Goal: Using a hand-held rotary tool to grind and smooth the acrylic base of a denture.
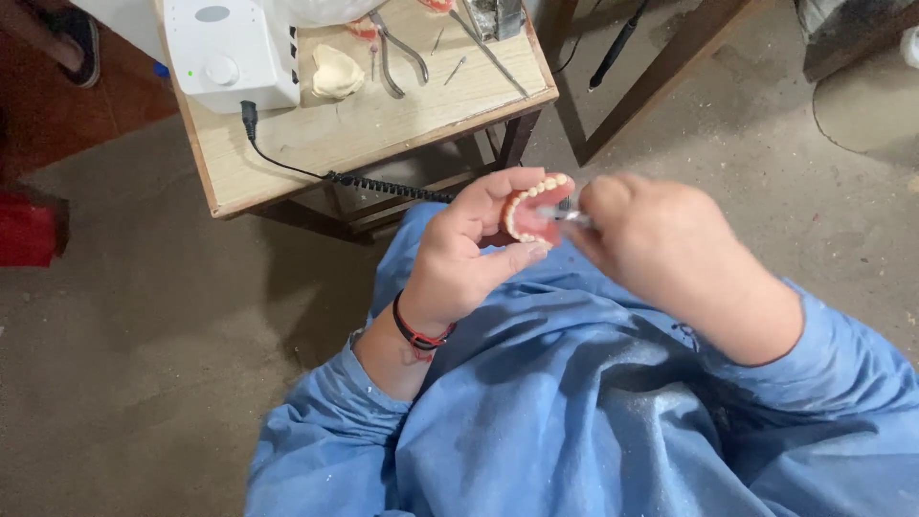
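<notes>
My left hand [469, 251] holds a pink denture with a row of white teeth [529, 213] between thumb and fingers, above my lap. My right hand [661, 247] is closed around a slim metal-tipped handpiece [567, 216], whose tip touches the denture's inner side. Most of the tool is hidden inside the right fist. A coiled black cord [388, 186] runs from the hands up to the small table. A dark band with red sits on my left wrist.
A small wooden table [383, 129] stands ahead, carrying a white control box [230, 48], a pale plaster cast [337, 72], pliers [397, 53] and thin metal tools. Dusty concrete floor lies around. A red object [29, 230] sits at the left edge.
</notes>
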